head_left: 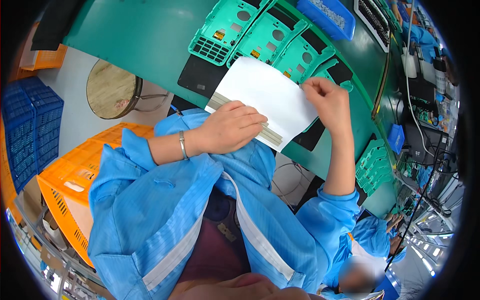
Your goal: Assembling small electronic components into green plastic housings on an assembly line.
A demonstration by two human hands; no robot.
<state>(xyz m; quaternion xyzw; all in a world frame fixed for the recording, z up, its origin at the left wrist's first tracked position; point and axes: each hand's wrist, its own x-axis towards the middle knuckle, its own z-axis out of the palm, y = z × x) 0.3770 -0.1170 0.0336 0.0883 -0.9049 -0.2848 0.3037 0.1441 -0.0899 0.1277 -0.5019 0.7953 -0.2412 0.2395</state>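
A white sheet (267, 95) with several grey-beige strips (272, 134) along its near edge slants over the front of the green bench. My left hand (232, 127) lies across the strips, fingers together, gripping that edge; its thumb is hidden. At the sheet's far right edge, my right hand (327, 102) is closed in a pinch, thumb against forefinger. Whatever sits between those fingertips is too small to make out. Just beyond the sheet stand teal plastic housings (260, 42) with keypad openings, side by side in a row. The sheet covers the near ends of some.
A blue bin (330, 17) of small parts and a black-and-white tray (372, 22) stand at the back. More teal parts (374, 167) lie to the right. Orange crates (65, 187), blue crates (32, 130) and a round stool (112, 90) are at left. A co-worker (372, 235) sits at lower right.
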